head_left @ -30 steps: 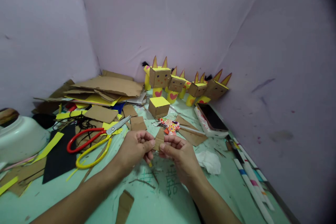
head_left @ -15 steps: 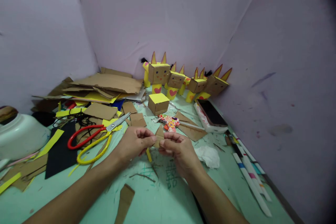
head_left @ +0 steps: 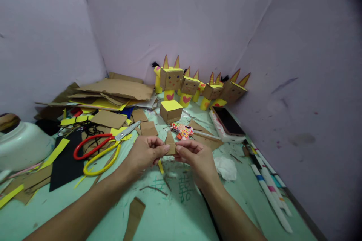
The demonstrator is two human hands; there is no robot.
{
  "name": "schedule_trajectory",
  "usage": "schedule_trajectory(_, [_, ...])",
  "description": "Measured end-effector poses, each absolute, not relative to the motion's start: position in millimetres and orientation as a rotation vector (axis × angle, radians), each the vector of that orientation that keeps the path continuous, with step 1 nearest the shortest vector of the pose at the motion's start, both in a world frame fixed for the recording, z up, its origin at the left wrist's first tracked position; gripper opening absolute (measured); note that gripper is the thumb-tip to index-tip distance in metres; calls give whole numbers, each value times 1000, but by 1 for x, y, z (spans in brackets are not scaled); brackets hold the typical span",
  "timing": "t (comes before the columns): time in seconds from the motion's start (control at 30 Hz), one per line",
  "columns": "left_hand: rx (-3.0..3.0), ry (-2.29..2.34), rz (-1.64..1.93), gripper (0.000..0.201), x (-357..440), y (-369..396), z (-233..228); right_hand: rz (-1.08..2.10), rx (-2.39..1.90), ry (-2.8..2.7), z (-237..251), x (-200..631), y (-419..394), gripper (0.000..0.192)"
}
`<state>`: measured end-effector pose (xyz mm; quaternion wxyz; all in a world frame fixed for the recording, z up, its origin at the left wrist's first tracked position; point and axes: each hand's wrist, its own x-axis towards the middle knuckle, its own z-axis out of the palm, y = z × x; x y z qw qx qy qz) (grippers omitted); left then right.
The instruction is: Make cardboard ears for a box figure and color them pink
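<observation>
- Where both hands meet above the green tabletop (head_left: 175, 214), a small cardboard triangle (head_left: 170, 144) stands point-up, pinched between them.
- The left hand (head_left: 144, 154) keeps its grip clamped on the triangle's left edge.
- The right hand (head_left: 196, 158) clamps the right edge likewise.
- Red-and-yellow scissors (head_left: 98, 150) lie left; a cardboard cube (head_left: 171, 111) sits beyond.

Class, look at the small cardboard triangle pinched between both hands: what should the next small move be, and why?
Probably press the fold along the triangle with the thumbs. Both the left hand and right hand pinch its base above the table, tip pointing up, and the finished figures behind carry similar pointed ears, so it looks like one being shaped.
</observation>
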<state>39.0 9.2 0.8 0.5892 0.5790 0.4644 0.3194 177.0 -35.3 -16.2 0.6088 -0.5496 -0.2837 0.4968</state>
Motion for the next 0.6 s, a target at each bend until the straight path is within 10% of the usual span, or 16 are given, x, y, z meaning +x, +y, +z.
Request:
schedule_trajectory(0.33, [1395, 1178, 805, 22, 41, 6, 6, 1005, -1305, -791, -15, 176, -39, 16])
schedule_trajectory(0.6, [1290, 1144, 880, 11, 47, 2, 3, -128, -1328, -1501, -26, 170, -52, 15])
